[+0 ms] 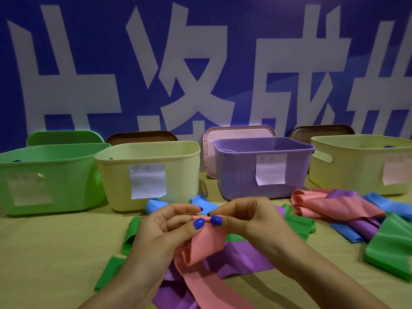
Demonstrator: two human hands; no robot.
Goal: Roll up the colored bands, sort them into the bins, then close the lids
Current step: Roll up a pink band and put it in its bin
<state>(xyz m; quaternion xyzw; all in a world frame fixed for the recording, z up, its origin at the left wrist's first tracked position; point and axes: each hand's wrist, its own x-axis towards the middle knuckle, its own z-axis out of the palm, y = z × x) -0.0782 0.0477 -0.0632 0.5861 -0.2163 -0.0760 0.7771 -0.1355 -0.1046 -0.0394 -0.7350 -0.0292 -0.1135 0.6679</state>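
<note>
My left hand (165, 233) and my right hand (243, 217) meet above the table's middle, both pinching the top end of a pink band (207, 244). That band hangs down between my wrists toward the near edge. Under it lies a purple band (243, 257). A green bin (44, 177), a cream bin (149, 172), a purple bin (263, 168) and a second cream bin (361, 163) stand in a row behind, all without lids on.
Loose bands lie on the table: green (131, 233) at left, blue (156, 205) behind my hands, and a pink, purple, blue and green heap (347, 210) at right. Lids lean behind the bins: green (64, 138), brown (142, 136), pink (238, 132), brown (321, 130).
</note>
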